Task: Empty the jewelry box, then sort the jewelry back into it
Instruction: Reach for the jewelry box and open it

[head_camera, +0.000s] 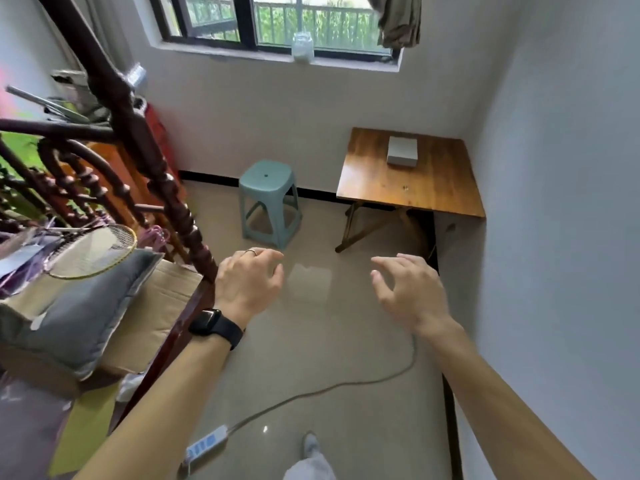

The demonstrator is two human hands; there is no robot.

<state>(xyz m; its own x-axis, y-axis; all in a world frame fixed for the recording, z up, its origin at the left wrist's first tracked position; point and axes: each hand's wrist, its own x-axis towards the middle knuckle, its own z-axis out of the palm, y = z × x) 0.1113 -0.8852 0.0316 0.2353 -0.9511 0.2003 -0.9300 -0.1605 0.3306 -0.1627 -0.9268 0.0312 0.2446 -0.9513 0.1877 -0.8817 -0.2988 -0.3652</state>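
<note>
A closed pale grey jewelry box [402, 151] lies on a small wooden table [381, 181] in the far right corner of the room. Both my arms stretch forward over the floor, well short of the table. My left hand [247, 282] wears a ring and a black watch; its fingers hang loosely curled and hold nothing. My right hand [407, 289] hovers with fingers spread and slightly bent, also holding nothing. No jewelry is visible outside the box.
A light green plastic stool [268, 199] stands left of the table. A dark carved wooden frame [152, 168] with a pillow, cardboard and a racket crowds the left. A power strip [207, 445] and its cable cross the floor. A jar [302, 47] sits on the windowsill.
</note>
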